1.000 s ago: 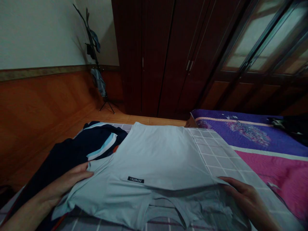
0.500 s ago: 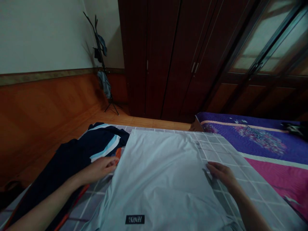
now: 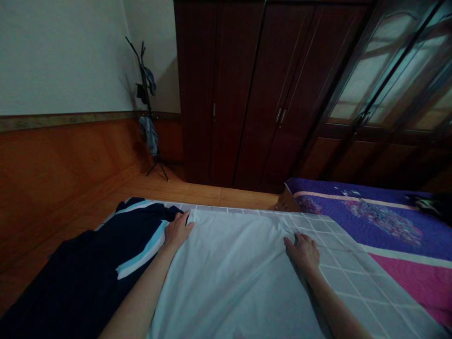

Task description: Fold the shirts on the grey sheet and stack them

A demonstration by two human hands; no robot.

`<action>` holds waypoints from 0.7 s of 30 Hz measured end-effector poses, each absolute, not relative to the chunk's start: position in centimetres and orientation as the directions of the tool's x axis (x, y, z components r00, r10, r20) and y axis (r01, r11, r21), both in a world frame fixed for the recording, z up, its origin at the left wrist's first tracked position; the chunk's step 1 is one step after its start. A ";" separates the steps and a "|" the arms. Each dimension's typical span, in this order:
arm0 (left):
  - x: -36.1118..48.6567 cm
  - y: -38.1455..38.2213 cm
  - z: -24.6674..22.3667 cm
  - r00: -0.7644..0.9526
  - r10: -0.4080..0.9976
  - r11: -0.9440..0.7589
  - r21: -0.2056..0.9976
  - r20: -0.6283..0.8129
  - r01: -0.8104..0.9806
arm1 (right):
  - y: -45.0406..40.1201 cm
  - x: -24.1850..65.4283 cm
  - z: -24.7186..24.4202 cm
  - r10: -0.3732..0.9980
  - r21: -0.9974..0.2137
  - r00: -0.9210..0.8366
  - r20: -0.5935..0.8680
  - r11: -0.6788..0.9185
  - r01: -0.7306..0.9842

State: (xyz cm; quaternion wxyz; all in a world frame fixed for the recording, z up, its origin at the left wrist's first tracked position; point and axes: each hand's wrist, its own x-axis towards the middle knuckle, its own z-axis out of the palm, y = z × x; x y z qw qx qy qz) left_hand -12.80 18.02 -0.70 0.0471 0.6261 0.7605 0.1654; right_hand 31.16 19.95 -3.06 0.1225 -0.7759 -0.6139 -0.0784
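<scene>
A pale, light-coloured garment (image 3: 233,273), looking like a T-shirt, lies spread in front of me with soft wrinkles. My left hand (image 3: 179,229) is at its far left corner, thumb and fingers apart around the edge of the cloth. At the far right edge of the garment is my right hand (image 3: 304,252), its fingers spread and its thumb pointing at the cloth. A dark navy garment (image 3: 81,263) with white and light blue stripes lies under and beside my left forearm.
Beneath the clothes is a grey sheet with a white grid (image 3: 356,282). To the right stands a bed with a purple and pink cover (image 3: 342,212). Beyond the floor are a dark red wardrobe (image 3: 243,103) and a coat stand (image 3: 146,94) with things hung on it.
Both hands have moved away from me along the pale garment's sides, the left to its far corner. The view has tilted, and the garment's black label has left the picture.
</scene>
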 end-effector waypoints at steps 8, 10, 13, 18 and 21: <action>-14.6 18.9 -0.5 -0.171 0.968 0.135 0.194 0.185 0.972 | 20.3 30.9 -3.3 0.933 -0.024 0.237 0.270 -0.239 0.971; -15.7 19.0 -0.4 -0.256 0.943 0.220 0.179 0.213 0.959 | 20.2 30.9 -3.3 0.935 -0.023 0.231 0.270 -0.234 0.972; -16.6 18.8 -0.1 -0.346 0.903 0.308 0.176 0.255 0.935 | 20.2 30.9 -3.2 0.934 -0.030 0.232 0.272 -0.233 0.972; -15.6 18.5 0.1 -0.296 0.915 0.255 0.176 0.274 0.951 | 20.0 30.7 -3.1 0.929 -0.067 0.249 0.273 -0.240 0.968; -14.8 18.8 -0.3 -0.250 0.947 0.206 0.213 0.204 0.955 | 19.9 30.5 -3.0 0.928 -0.104 0.261 0.265 -0.242 0.965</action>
